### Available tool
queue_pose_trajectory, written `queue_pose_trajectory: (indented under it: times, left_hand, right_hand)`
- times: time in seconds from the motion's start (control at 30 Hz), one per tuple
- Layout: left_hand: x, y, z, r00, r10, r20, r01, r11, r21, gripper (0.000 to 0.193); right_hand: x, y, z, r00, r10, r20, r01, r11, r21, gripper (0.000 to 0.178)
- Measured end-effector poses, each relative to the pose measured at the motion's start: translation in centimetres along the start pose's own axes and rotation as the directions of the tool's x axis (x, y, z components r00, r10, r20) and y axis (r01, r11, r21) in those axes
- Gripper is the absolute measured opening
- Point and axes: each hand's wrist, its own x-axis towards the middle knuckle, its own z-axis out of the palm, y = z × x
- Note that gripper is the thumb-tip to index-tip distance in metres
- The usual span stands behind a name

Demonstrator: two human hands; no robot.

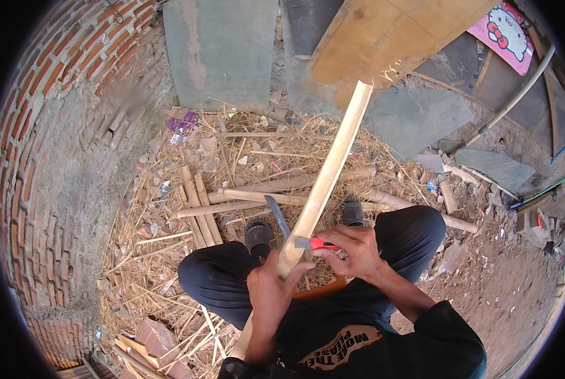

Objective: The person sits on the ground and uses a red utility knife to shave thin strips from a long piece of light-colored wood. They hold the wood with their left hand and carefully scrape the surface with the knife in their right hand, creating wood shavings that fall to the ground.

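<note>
A long, pale split-bamboo slat (333, 161) slants up and away from my lap, its far end raised. My left hand (271, 287) is closed around its lower part. In my right hand (352, 251) is a red-handled utility knife (323, 244), gripped with the fingers wrapped round the handle. Its short blade (302, 242) lies across the slat's face, just above my left hand. Thin curled shavings (387, 72) show beyond the slat's far tip. Beside the slat, a dark machete-like blade (277, 216) points away from me; its handle end is hidden.
Straw and wood scraps (162, 265) cover the ground around my feet. Several bamboo pieces (200, 208) lie ahead. A brick wall (61, 158) rises at the left. Grey boards (222, 57) and a brown panel (383, 44) lean at the back. Rubble (538, 227) sits at the right.
</note>
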Motion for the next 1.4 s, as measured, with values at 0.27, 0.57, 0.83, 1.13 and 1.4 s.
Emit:
queue_pose_trajectory:
  times: [0.27, 0.57, 0.83, 1.13, 1.4]
  left_hand:
    - [0.0, 0.5, 0.3, 1.000, 0.024, -0.016, -0.025, 0.999, -0.031, 0.045]
    - [-2.1, 0.0, -0.5, 0.997, -0.056, 0.062, 0.057, 0.998, -0.003, 0.047]
    - [-6.7, -3.3, -2.1, 0.980, -0.074, 0.184, 0.061, 0.995, 0.074, 0.055]
    - [-3.1, -4.9, -7.2, 0.998, -0.067, -0.018, 0.069, 0.939, 0.337, 0.051]
    - [-1.2, -4.1, -8.3, 0.998, 0.061, 0.013, -0.061, 0.909, 0.413, 0.054]
  right_hand:
    - [0.4, 0.8, -0.9, 1.000, 0.009, -0.006, -0.009, 0.999, -0.052, 0.025]
    - [3.4, 4.4, -4.8, 0.960, 0.104, -0.260, -0.141, 0.981, -0.130, 0.024]
    - [6.7, 12.7, -13.5, 0.794, 0.390, -0.467, -0.527, 0.824, -0.209, 0.030]
    - [7.2, 10.1, -14.8, 0.798, 0.563, -0.215, -0.598, 0.692, -0.404, 0.038]
    - [9.0, 8.2, -11.4, 0.943, 0.263, -0.206, -0.283, 0.956, -0.075, 0.065]
